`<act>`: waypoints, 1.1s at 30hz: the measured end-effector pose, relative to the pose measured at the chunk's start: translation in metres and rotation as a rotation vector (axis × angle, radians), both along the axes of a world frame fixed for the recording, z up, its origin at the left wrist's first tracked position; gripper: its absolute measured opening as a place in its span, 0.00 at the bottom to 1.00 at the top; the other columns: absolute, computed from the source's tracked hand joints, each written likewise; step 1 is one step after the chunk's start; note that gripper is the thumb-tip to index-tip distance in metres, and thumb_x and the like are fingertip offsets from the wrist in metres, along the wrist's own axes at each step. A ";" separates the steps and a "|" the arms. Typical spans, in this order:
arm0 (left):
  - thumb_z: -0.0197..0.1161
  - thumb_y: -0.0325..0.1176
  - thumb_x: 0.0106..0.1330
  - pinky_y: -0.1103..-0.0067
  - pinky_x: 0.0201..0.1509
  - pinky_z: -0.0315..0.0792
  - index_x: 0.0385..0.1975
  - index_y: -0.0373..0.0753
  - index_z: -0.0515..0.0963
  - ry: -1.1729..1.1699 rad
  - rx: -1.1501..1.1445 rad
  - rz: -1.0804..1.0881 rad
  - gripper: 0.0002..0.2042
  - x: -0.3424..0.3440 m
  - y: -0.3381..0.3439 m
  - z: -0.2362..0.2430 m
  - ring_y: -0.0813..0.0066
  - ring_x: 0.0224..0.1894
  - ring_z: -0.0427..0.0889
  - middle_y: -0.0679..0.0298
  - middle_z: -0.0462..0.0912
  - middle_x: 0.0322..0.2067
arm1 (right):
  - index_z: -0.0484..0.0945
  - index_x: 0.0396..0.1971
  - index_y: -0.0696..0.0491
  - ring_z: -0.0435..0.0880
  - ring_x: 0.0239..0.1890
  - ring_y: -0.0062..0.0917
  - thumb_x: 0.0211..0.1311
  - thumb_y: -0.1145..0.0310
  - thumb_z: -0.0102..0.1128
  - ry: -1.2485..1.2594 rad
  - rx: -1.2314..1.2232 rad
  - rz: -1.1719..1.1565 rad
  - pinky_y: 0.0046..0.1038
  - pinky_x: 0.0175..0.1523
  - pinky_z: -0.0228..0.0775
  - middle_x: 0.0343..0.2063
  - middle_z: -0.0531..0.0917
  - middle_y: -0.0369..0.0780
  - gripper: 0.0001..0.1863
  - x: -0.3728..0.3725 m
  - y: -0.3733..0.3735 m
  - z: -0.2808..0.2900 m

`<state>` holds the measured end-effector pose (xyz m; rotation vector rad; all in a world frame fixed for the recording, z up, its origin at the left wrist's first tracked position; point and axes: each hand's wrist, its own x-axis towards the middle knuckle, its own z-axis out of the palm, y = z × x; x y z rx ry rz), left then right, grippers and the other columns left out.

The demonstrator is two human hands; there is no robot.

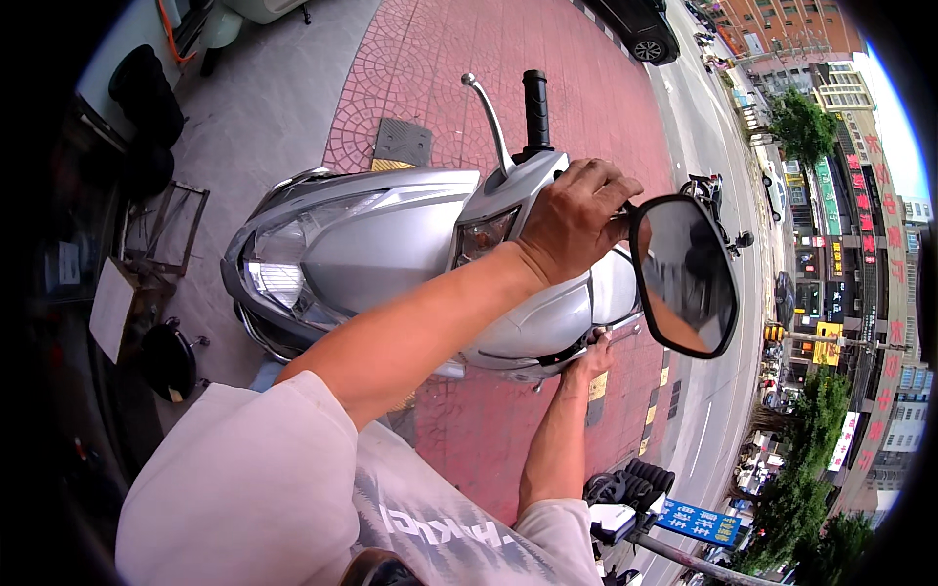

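A silver scooter with a clear headlight fills the middle of the view, looking tipped on its side because the view is tilted. My left hand reaches across its front, fingers curled around the stem of a black-framed rear-view mirror. Lower down, my right hand is closed at the other end of the handlebar; its fingers are small and partly hidden there. A bare black handlebar grip and a silver brake lever stick out beyond my left hand.
Red paving lies under the scooter, with a black-and-yellow ramp nearby. A metal-framed stand and a round black object are at the left. A black car and the road lie beyond.
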<state>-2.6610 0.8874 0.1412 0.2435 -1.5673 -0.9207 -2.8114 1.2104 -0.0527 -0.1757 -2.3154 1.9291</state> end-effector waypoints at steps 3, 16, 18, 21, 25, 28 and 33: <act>0.70 0.42 0.66 0.61 0.42 0.79 0.42 0.37 0.80 0.025 0.198 -0.118 0.15 -0.004 -0.014 0.002 0.48 0.37 0.85 0.52 0.84 0.34 | 0.79 0.38 0.66 0.80 0.30 0.27 0.77 0.63 0.51 0.009 0.005 0.028 0.29 0.38 0.74 0.30 0.82 0.41 0.18 0.010 -0.011 0.011; 0.58 0.45 0.70 0.59 0.52 0.80 0.49 0.43 0.85 -0.935 -0.141 -0.236 0.17 -0.064 -0.044 0.045 0.51 0.47 0.87 0.48 0.87 0.41 | 0.76 0.44 0.62 0.75 0.28 0.22 0.79 0.64 0.46 0.005 -0.047 0.007 0.26 0.34 0.71 0.32 0.80 0.39 0.15 0.011 -0.011 0.011; 0.59 0.45 0.69 0.61 0.47 0.81 0.47 0.46 0.86 -0.920 -0.310 -0.138 0.15 -0.064 -0.040 0.041 0.55 0.41 0.89 0.53 0.89 0.36 | 0.76 0.41 0.63 0.75 0.28 0.23 0.78 0.62 0.47 0.027 -0.019 -0.019 0.27 0.32 0.70 0.31 0.80 0.39 0.17 0.012 -0.012 0.011; 0.62 0.46 0.66 0.63 0.40 0.81 0.35 0.45 0.85 -0.696 -0.403 -0.046 0.12 -0.063 -0.042 0.028 0.56 0.34 0.89 0.57 0.88 0.29 | 0.79 0.43 0.64 0.79 0.34 0.23 0.77 0.61 0.48 -0.044 0.032 0.010 0.28 0.41 0.72 0.35 0.83 0.39 0.19 0.019 -0.018 0.022; 0.68 0.45 0.57 0.66 0.31 0.79 0.28 0.46 0.80 -0.428 -0.676 -0.189 0.11 -0.065 -0.055 0.018 0.55 0.25 0.85 0.60 0.81 0.17 | 0.79 0.44 0.64 0.79 0.33 0.24 0.77 0.60 0.48 -0.013 0.032 0.011 0.28 0.41 0.72 0.35 0.83 0.39 0.20 0.014 -0.014 0.018; 0.67 0.43 0.56 0.62 0.36 0.79 0.28 0.45 0.81 -0.550 -0.699 -0.328 0.10 -0.052 -0.056 0.029 0.57 0.31 0.86 0.60 0.83 0.22 | 0.80 0.43 0.64 0.79 0.33 0.24 0.77 0.60 0.49 -0.015 0.046 0.018 0.28 0.41 0.72 0.35 0.83 0.39 0.20 0.014 -0.014 0.017; 0.69 0.39 0.53 0.55 0.60 0.65 0.30 0.39 0.81 -0.395 -0.431 0.183 0.11 -0.043 0.016 0.007 0.59 0.51 0.79 0.60 0.83 0.40 | 0.80 0.41 0.65 0.80 0.34 0.25 0.78 0.60 0.50 0.007 0.050 0.022 0.29 0.42 0.73 0.34 0.84 0.41 0.20 0.006 0.000 0.006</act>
